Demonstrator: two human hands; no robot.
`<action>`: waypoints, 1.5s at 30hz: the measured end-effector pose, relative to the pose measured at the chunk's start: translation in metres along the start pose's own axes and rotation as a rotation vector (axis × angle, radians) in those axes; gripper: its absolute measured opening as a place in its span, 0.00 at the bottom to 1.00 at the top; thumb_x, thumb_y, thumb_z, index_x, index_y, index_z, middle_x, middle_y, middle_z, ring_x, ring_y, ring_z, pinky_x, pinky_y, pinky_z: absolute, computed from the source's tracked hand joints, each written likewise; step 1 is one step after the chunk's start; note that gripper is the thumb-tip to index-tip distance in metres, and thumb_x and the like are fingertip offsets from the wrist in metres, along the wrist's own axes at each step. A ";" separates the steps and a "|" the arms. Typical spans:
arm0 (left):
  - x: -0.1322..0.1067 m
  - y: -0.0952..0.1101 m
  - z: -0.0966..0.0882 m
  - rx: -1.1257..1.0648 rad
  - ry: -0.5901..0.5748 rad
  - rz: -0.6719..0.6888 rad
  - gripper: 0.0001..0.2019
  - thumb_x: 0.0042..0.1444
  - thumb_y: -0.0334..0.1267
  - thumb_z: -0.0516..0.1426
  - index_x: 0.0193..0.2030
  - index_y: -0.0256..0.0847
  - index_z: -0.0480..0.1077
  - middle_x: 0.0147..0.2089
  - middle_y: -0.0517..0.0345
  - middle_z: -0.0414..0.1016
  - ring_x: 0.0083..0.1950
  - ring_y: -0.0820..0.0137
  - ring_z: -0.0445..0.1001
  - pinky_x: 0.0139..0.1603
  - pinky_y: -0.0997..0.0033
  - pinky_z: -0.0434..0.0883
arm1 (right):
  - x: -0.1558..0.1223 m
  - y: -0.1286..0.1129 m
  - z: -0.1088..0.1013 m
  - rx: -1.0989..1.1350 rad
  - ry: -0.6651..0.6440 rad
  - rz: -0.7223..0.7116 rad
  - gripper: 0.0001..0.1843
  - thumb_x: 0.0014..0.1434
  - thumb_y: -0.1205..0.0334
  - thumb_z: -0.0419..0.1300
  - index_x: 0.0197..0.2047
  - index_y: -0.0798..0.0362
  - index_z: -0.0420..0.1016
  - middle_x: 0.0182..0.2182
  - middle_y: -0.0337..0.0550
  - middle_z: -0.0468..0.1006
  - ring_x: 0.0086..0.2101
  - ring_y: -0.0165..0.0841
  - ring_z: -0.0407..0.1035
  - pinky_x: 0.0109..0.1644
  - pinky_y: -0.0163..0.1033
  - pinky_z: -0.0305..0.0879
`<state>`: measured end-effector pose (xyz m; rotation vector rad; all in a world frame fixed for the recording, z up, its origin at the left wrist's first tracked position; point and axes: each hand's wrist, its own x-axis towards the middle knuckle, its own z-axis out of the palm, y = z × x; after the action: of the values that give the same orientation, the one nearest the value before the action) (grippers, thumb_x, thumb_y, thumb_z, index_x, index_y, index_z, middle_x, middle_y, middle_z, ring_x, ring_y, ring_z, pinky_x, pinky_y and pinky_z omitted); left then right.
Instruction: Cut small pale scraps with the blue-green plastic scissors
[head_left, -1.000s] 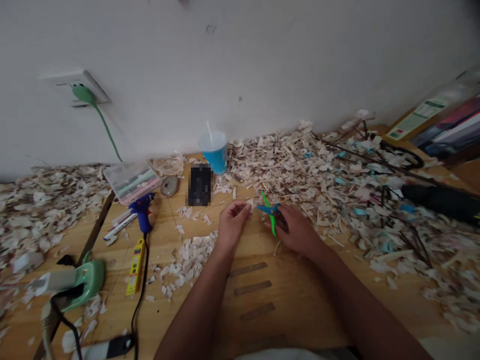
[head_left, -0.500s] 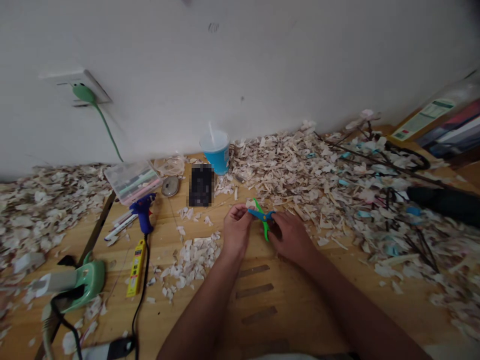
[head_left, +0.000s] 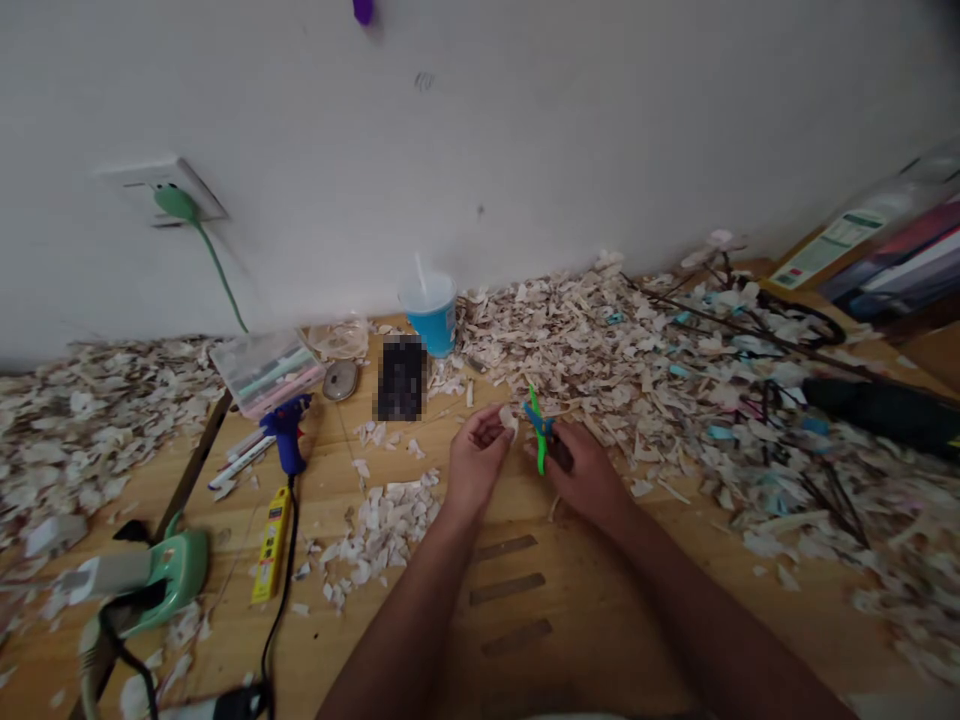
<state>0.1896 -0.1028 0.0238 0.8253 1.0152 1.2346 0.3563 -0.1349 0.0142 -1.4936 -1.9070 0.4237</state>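
From afar, I have the left hand (head_left: 476,458) pinching a scrap (head_left: 509,418) near the scissors (head_left: 541,432) gripped in the right hand (head_left: 594,472), presumably for easy blade reach.

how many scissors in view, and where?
1: the green-and-blue scissors in the right hand, facing the left hand, which pinches a pale scrap. Others could be hidden under the scrap heap.
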 end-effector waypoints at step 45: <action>-0.010 -0.004 0.003 0.162 -0.222 0.007 0.27 0.50 0.28 0.59 0.57 0.42 0.60 0.42 0.53 0.80 0.42 0.68 0.79 0.43 0.69 0.72 | 0.001 -0.004 -0.003 0.079 0.129 -0.085 0.08 0.54 0.70 0.58 0.37 0.49 0.74 0.32 0.43 0.77 0.37 0.40 0.67 0.42 0.44 0.65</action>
<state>0.1935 -0.1130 0.0229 1.0677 0.9390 1.0494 0.3557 -0.1359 0.0190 -1.3504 -1.8239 0.3513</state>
